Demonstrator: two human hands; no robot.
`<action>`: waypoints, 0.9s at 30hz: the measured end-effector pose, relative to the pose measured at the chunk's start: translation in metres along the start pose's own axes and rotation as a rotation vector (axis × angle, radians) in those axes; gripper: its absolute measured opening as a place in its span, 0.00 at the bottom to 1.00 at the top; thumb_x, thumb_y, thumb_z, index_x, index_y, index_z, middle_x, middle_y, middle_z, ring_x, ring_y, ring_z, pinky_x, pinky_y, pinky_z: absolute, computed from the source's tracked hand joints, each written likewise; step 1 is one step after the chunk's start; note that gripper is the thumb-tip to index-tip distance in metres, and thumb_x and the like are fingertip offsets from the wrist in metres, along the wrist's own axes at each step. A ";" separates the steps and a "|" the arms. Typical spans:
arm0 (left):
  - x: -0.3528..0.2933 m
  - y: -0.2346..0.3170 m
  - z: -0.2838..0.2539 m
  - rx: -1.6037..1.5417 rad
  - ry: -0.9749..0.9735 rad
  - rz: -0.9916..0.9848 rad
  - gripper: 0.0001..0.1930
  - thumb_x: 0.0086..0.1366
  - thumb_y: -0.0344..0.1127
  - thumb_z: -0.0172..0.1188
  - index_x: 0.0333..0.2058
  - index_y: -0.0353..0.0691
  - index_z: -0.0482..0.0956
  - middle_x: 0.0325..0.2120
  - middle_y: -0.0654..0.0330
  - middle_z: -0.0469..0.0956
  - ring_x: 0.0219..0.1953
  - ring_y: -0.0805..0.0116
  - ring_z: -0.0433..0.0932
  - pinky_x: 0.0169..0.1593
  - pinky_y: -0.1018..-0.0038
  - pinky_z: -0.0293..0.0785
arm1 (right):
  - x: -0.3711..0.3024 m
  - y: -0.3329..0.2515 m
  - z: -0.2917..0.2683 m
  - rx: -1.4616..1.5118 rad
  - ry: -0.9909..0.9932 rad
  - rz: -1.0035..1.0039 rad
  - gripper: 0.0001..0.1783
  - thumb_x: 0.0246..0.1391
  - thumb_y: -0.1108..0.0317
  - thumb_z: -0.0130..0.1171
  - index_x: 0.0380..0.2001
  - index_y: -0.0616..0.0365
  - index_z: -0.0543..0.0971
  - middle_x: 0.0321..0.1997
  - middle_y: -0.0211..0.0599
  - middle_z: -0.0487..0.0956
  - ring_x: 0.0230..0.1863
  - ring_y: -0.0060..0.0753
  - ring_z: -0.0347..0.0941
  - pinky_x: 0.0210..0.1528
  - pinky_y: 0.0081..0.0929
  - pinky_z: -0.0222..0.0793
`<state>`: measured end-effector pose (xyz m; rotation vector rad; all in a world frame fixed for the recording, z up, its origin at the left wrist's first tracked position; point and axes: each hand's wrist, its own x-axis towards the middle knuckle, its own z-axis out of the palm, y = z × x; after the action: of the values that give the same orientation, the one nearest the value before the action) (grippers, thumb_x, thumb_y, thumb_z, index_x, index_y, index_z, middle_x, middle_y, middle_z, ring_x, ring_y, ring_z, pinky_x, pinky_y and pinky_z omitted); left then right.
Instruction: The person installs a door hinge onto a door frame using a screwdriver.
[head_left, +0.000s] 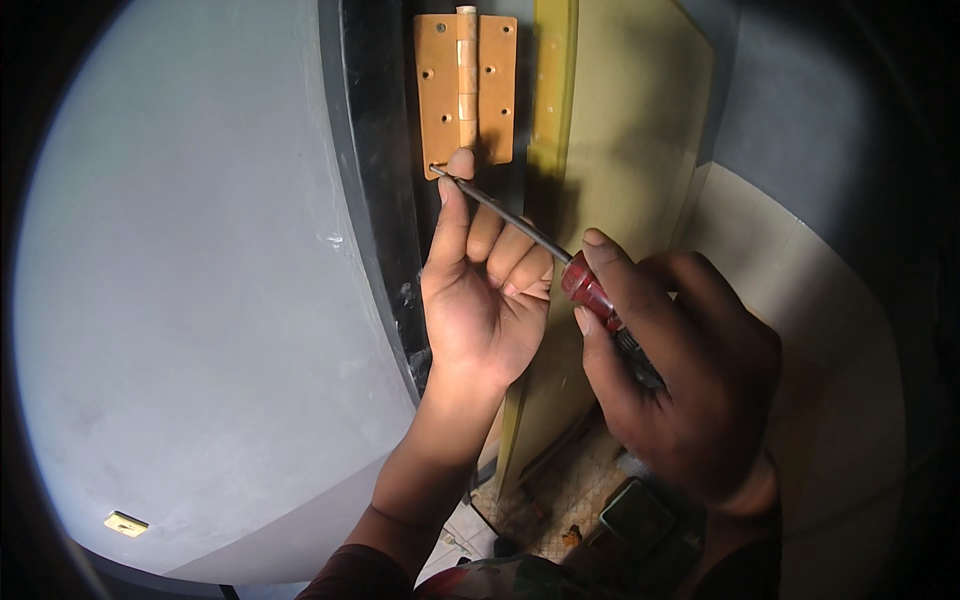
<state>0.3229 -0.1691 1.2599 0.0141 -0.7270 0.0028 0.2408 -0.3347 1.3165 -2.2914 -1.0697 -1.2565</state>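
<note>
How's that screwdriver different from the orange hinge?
The screwdriver has a red handle and a grey shaft; the hinge is orange. The screwdriver is long and thin, but the hinge has wide, flat plates with little holes. The screwdriver slants in the right hand, while the hinge stands upright. Both are longer than they are wide.

Red screwdriver handle [590,292], orange-tan hinge [467,85]
</note>
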 end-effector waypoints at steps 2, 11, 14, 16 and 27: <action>0.002 0.001 -0.003 -0.042 -0.016 -0.030 0.16 0.83 0.47 0.51 0.62 0.54 0.78 0.21 0.74 0.49 0.22 0.78 0.47 0.27 0.78 0.51 | 0.001 0.000 -0.001 -0.013 -0.011 -0.003 0.26 0.49 0.77 0.72 0.55 0.59 0.85 0.33 0.39 0.80 0.29 0.38 0.80 0.30 0.34 0.76; 0.004 0.007 -0.004 -0.101 -0.023 -0.039 0.17 0.83 0.47 0.49 0.61 0.53 0.80 0.21 0.74 0.51 0.23 0.78 0.49 0.27 0.79 0.52 | 0.012 -0.006 -0.006 -0.146 -0.045 -0.093 0.25 0.49 0.77 0.73 0.54 0.62 0.86 0.33 0.38 0.80 0.28 0.33 0.79 0.28 0.32 0.76; 0.006 0.009 -0.003 -0.052 -0.038 -0.028 0.17 0.84 0.47 0.48 0.60 0.53 0.81 0.21 0.73 0.51 0.22 0.78 0.49 0.27 0.80 0.52 | 0.019 -0.018 -0.013 -0.365 -0.007 -0.230 0.23 0.49 0.78 0.73 0.52 0.62 0.87 0.33 0.37 0.80 0.26 0.31 0.78 0.26 0.30 0.74; 0.008 0.010 -0.003 -0.006 -0.050 -0.024 0.16 0.84 0.47 0.48 0.59 0.53 0.81 0.21 0.73 0.51 0.22 0.78 0.49 0.27 0.80 0.52 | 0.024 -0.025 -0.014 -0.499 0.035 -0.322 0.22 0.48 0.80 0.73 0.50 0.63 0.87 0.32 0.37 0.81 0.24 0.31 0.77 0.25 0.28 0.73; 0.004 0.011 -0.005 -0.120 -0.056 -0.064 0.15 0.83 0.46 0.50 0.60 0.51 0.79 0.21 0.74 0.50 0.22 0.80 0.49 0.26 0.80 0.50 | 0.039 -0.028 -0.005 0.056 0.151 -0.171 0.19 0.49 0.82 0.69 0.47 0.69 0.85 0.31 0.44 0.83 0.29 0.34 0.83 0.29 0.26 0.75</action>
<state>0.3291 -0.1581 1.2591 -0.0775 -0.7811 -0.1024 0.2304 -0.3010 1.3498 -2.0631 -1.2510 -1.4198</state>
